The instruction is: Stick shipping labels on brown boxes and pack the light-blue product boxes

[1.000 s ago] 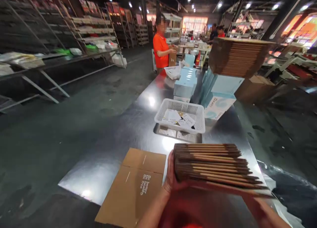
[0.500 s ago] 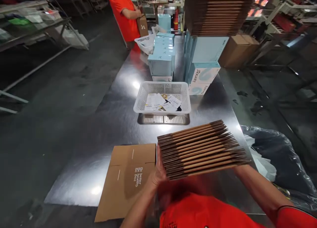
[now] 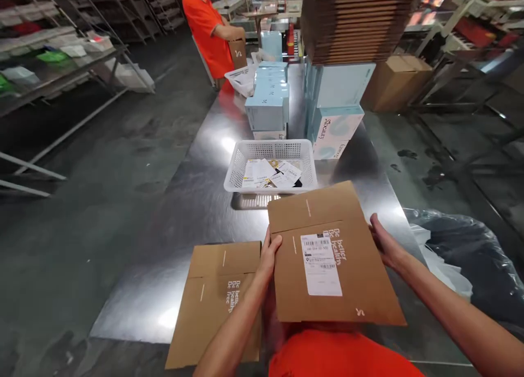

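Observation:
A stack of flattened cardboard boxes (image 3: 356, 279) is tilted face up in front of me; the top one bears a white shipping label (image 3: 322, 268) and printed lettering. My left hand (image 3: 269, 254) grips its left edge, thumb on the face and fingers hidden behind. At the right edge my right hand (image 3: 385, 240) is closed, its thumb raised and its other fingers mostly behind the cardboard. Left of the stack, another flattened cardboard box (image 3: 204, 317) lies on the metal table (image 3: 159, 246), partly covered by my left forearm.
A white plastic basket (image 3: 233, 169) with papers stands ahead. Behind it are light-blue boxes (image 3: 266, 114); more boxes (image 3: 338, 123) at right carry a tall pile of flattened cardboard (image 3: 360, 28). A person in orange (image 3: 207, 30) stands far left. Black plastic (image 3: 487, 262) lies at right.
The held stack has turned from showing its layered edges to showing its labelled face. My right hand has come into view at its right edge.

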### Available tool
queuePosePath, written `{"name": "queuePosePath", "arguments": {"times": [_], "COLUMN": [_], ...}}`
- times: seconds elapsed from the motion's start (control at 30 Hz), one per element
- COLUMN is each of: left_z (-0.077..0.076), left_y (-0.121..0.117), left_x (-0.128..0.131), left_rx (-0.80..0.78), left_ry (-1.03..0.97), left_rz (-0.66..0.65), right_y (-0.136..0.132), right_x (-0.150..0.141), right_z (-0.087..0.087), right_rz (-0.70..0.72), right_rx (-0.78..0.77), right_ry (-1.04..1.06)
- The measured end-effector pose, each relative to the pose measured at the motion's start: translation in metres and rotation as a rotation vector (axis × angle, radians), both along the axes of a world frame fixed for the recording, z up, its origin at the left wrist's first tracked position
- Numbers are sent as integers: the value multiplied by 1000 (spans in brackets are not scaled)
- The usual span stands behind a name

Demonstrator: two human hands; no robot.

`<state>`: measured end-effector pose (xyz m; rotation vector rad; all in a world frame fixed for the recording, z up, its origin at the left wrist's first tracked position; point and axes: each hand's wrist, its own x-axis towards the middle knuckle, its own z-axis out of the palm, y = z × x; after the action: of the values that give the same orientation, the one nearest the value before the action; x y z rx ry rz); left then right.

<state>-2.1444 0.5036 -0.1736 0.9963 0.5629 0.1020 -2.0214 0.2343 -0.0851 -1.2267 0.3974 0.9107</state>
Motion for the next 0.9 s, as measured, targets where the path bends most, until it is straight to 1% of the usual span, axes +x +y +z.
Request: {"name": "queuePosePath", "arguments": {"times": [0.07, 0.17, 0.23, 0.3, 0.37, 0.43, 0.53, 0.6, 0.67, 0.73, 0.83, 0.9], "left_z": [-13, -33, -41, -43, -41, -36, -30, -27, -26, -25, -26, -28], "left_y": [-9, -23, -28, -29, -30, -32, -43, -53, -62, -68, -74, -76], "left_x": [-8, -23, -31, -40, -54, -73, -108, -125, -135, -140, -144, -146], "left_rx": [-59, -36, -7, -17, -60, -93, -67, -62, -97, -118, -99, -131], "left_ry": [60, 130, 185, 219, 221, 224, 271, 325, 370, 374, 335, 350], "left_rz": [-22, -13, -1, -22, -53, -60, -23, 5, 1, -18, -28, -27], "right_y": [-16, -38, -50, -60, -68, -74, -78, -79, -79, -79, -83, -89], "right_x": [-17, -46, -63, -74, -83, -92, -107, -118, -128, -136, -143, -145], "right_z": [-16, -48, -66, -76, -79, -77, -77, -81, -85, -86, -80, -74], "right_rz": [7, 51, 32, -14, -48, -67, -91, -103, -95, -84, -80, -75], "right_rx": [59, 36, 27, 67, 109, 107, 41, 26, 42, 65, 85, 85], "right_ry": [89, 253, 312, 315, 315, 327, 352, 317, 253, 215, 220, 253]}}
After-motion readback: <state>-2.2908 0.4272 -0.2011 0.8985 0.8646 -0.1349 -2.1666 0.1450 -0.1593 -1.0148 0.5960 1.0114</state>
